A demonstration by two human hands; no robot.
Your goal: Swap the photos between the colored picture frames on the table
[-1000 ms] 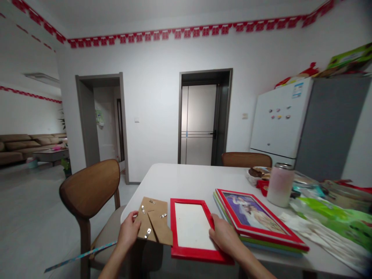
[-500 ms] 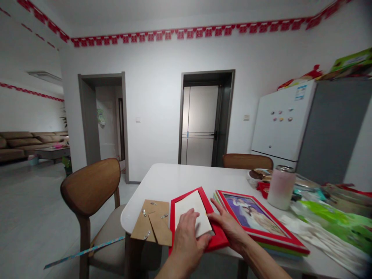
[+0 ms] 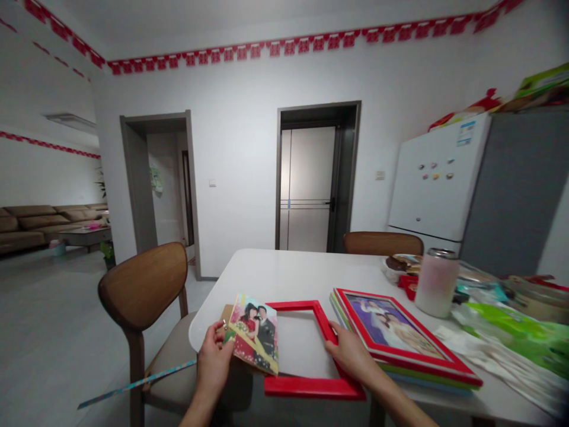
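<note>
My left hand (image 3: 216, 353) grips a picture (image 3: 255, 333) by its left edge; it shows a couple, one in a red dress and one in a dark suit. Part of the brown backing board (image 3: 227, 312) with metal clips shows behind the picture. My right hand (image 3: 349, 350) is closed around the right side of a red picture frame (image 3: 315, 388), whose opening shows the white table through it. Beside my right hand lies a stack of frames, topped by a red-framed photo (image 3: 395, 326).
The white table (image 3: 288, 276) also carries a pink-white jar (image 3: 438, 281), a green plastic package (image 3: 511, 332) and white cloth gloves (image 3: 480, 359) on the right. One wooden chair (image 3: 146, 284) stands at the left, another (image 3: 382, 243) at the far side. A patterned strip (image 3: 137, 384) crosses the left chair.
My left hand has lifted the white-backed sheet out of the red frame and moved left, its picture side now facing me. My right hand has taken hold of the frame's right side.
</note>
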